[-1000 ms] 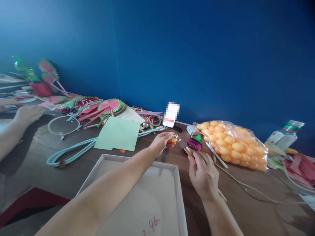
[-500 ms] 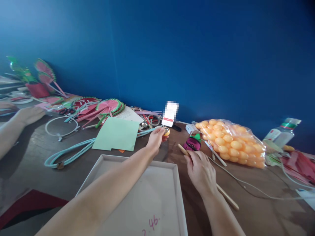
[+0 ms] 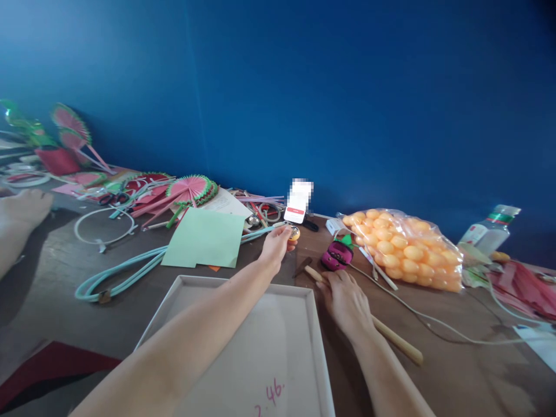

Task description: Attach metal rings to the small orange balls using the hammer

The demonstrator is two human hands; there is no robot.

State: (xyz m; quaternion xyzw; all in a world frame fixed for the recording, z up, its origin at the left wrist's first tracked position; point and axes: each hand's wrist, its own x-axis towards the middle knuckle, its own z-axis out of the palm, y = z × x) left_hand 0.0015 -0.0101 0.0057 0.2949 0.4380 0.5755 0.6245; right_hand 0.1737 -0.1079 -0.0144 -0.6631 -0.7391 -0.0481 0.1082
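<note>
Pinched in my left hand (image 3: 277, 246) is a small round yellow and silver object (image 3: 294, 233), its kind too small to make out. It is in front of the phone (image 3: 296, 211) at the wall. My right hand (image 3: 350, 301) is closed over a wooden stick (image 3: 397, 341), which slants across the brown table; its far end shows beyond my fingers. Just past my right fingertips sits a purple pouch-like item (image 3: 337, 255) with a green leaf top. Below my left forearm lies a shallow white box lid (image 3: 278, 341) with pink handwritten numbers.
A pale green paper sheet (image 3: 204, 237) and looped light-blue tubing (image 3: 121, 275) lie left of my hand. Watermelon-patterned paper fans (image 3: 191, 190) are behind. A clear bag of orange balls (image 3: 403, 249) and a bottle (image 3: 490, 230) stand right. Another person's hand (image 3: 28, 208) is far left.
My right hand has moved slightly left and nearer with the wooden stick, away from the purple item. My left hand stays almost still. The other person's hand has shifted left.
</note>
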